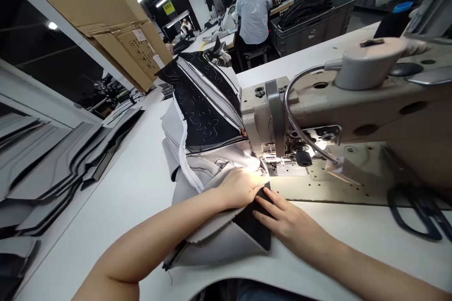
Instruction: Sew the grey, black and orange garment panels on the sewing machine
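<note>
A grey and black sewn fabric cover [212, 122] lies in a heap under the head of an industrial sewing machine [296, 113]. My left hand [242, 188] is closed on the fabric just in front of the lit needle area, its fingertips partly hidden by glare and folds. Black fabric [252, 218] forms the near part of the work, over a grey panel. On its right edge rests my right hand [287, 218], fingers stretched out and slightly spread, close to my left hand. White piping runs along the cover's left side, and loose thread marks its black backing.
Black-handled scissors [413, 216] lie right on the machine bed. Stacked grey panels [70, 164] line the left side beside the white table [134, 211]. Cardboard boxes [130, 51] stand behind. Further back, a person in a light shirt [253, 14] sits near a grey crate [312, 28].
</note>
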`<action>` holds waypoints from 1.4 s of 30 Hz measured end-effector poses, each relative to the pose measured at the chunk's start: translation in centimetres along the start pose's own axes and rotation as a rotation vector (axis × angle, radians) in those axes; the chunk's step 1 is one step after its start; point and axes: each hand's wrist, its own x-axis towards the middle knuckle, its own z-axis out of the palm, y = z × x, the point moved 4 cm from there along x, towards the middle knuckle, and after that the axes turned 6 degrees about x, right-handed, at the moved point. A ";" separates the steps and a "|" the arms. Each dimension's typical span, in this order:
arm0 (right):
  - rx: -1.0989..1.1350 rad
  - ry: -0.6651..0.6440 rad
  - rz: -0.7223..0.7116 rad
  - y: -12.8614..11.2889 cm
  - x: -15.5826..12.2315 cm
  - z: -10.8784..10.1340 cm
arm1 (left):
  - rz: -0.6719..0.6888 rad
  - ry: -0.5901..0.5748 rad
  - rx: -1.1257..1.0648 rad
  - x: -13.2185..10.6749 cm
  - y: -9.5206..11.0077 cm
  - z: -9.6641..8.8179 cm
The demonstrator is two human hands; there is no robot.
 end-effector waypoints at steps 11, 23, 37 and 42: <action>0.182 0.133 0.319 4.7 -0.6 -2.9 | 0.041 -0.016 0.235 -0.2 2.2 1.3; 0.194 0.143 0.484 6.9 0.9 -1.1 | 0.022 0.003 0.171 -0.8 1.6 1.1; -0.079 0.004 0.389 5.4 1.8 -1.0 | -0.039 0.063 0.152 -1.1 1.6 2.3; -0.120 -0.009 0.398 5.0 2.0 -1.3 | -0.014 0.130 0.246 -1.3 2.2 2.8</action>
